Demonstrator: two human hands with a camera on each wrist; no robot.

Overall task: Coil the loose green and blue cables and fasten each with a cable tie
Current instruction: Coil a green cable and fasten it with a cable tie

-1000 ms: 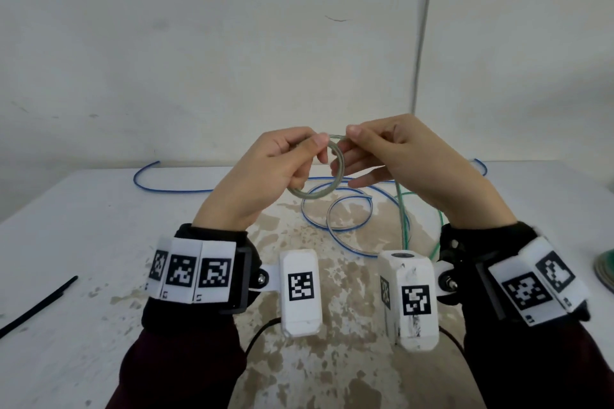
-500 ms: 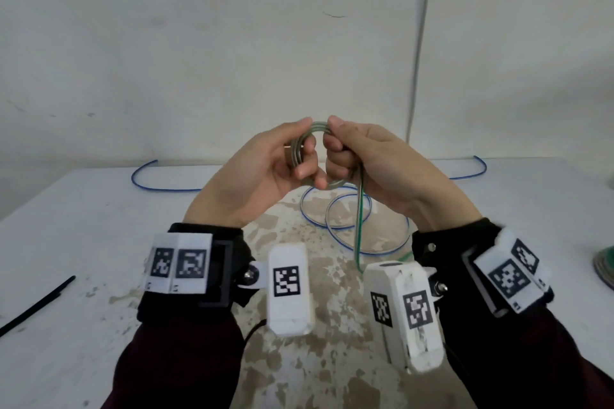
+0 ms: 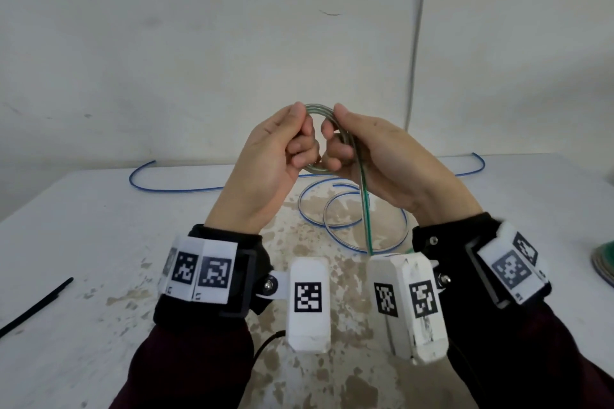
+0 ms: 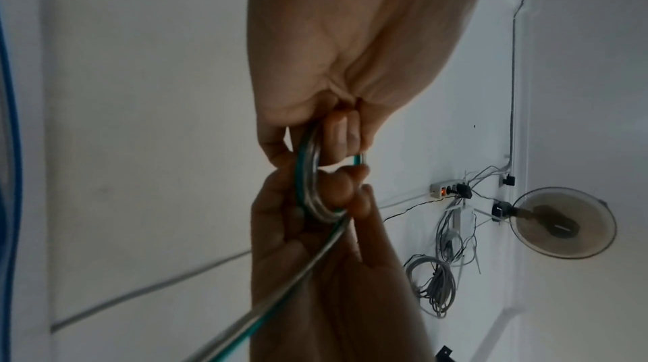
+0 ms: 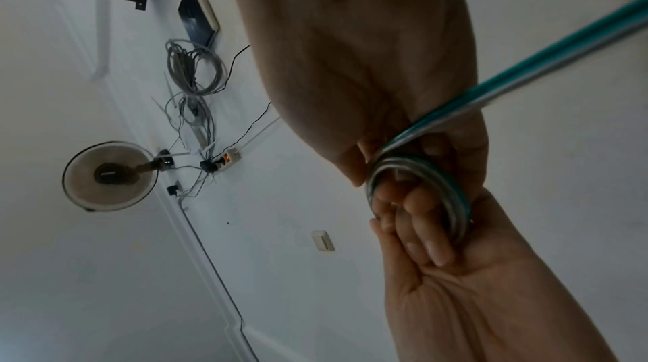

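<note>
green coil held up between both hands

so, largest first: the white table (image 3: 83,242) spreads in front of you, its top stained brown toward the middle, with a plain white wall behind it. on it the blue cable (image 3: 382,244) lies loose, a couple of rough loops under your hands and its long ends running off toward the back left and back right edges. a black cable tie (image 3: 36,307) lies flat near the left edge, well apart from everything else.

above the table, you hold both hands raised and close together. your left hand (image 3: 275,163) has its fingers curled inward and its thumb on top, pinching the left side of the coil. your right hand (image 3: 382,163) is curled the same way on the right side, thumb over the top, fingers wrapped through the ring.

between them sits the green cable (image 3: 319,108), wound into a small tight coil of several turns that stands roughly upright, clear of the table. its free tail (image 3: 364,209) drops from under your right hand straight down toward the table, passing over the blue loops. in the left wrist view a short cut end (image 4: 361,158) of the green cable pokes out beside your left fingertips (image 4: 338,135).
</note>
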